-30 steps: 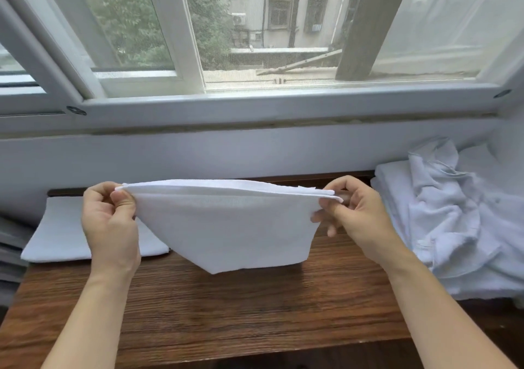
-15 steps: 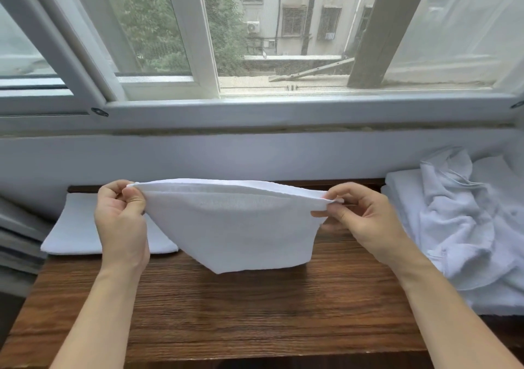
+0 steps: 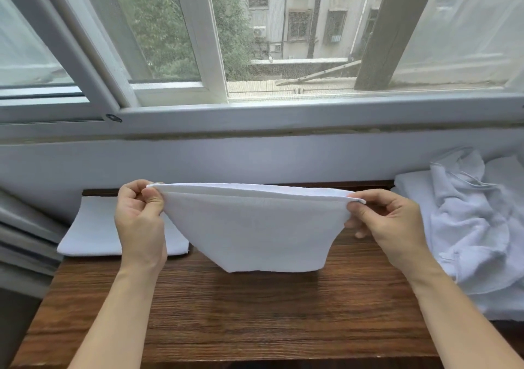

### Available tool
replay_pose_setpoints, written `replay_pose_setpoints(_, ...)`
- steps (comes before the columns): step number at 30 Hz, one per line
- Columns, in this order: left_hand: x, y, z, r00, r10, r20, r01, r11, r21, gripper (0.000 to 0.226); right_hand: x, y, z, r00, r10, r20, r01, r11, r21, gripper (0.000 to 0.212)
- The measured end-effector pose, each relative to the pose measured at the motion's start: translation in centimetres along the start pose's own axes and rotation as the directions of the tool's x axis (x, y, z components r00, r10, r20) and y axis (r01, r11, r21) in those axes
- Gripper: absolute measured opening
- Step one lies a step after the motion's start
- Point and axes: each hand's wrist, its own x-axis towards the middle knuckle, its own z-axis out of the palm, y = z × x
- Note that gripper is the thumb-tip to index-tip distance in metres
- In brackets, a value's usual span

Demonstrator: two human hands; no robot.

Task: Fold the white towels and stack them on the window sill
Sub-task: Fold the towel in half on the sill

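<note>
A doubled white towel (image 3: 255,232) is held taut at frame centre, above the wooden sill top (image 3: 226,312). Its top-left corner is pinched shut by the left hand (image 3: 140,221), thumb against forefinger. The top-right corner is pinched by the right hand (image 3: 388,227), with the lower fingers loosely curled. The lower edge hangs just above the wood; contact can't be confirmed. A folded towel (image 3: 93,229) is seen flat at mid-left, partly hidden behind the left hand. An unfolded towel pile (image 3: 476,227) is heaped at the right edge. The window frame (image 3: 283,113) is seen across the upper half.
</note>
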Motion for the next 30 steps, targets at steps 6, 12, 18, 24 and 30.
replay_pose_setpoints(6,0.6,0.7,0.5,0.997,0.038,0.063,-0.051,0.974,0.222,0.01,1.5,-1.4,-0.2,0.999,0.005,-0.045,-0.002,0.997,0.073,0.043)
replay_pose_setpoints(12,3.9,2.8,1.4,0.945,0.046,0.323,-0.244,0.759,0.604,0.015,4.6,-4.7,-0.6,0.998,0.034,-0.047,-0.035,0.999,-0.013,0.003)
replay_pose_setpoints(18,4.2,6.9,4.6,0.936,0.038,0.351,-0.143,0.95,0.279,0.014,5.8,-8.2,-1.3,0.991,-0.119,-0.061,0.117,0.993,-0.037,0.011)
replay_pose_setpoints(24,1.8,8.5,7.0,0.9,0.087,0.428,-0.194,0.958,0.213,0.004,4.3,-9.2,-0.4,0.981,-0.189,-0.033,0.184,0.976,-0.115,0.02)
replay_pose_setpoints(30,-2.5,8.3,12.2,0.788,0.091,0.609,-0.31,0.913,0.265,0.013,2.1,-9.9,4.2,0.847,-0.348,0.402,0.505,0.762,-0.405,0.037)
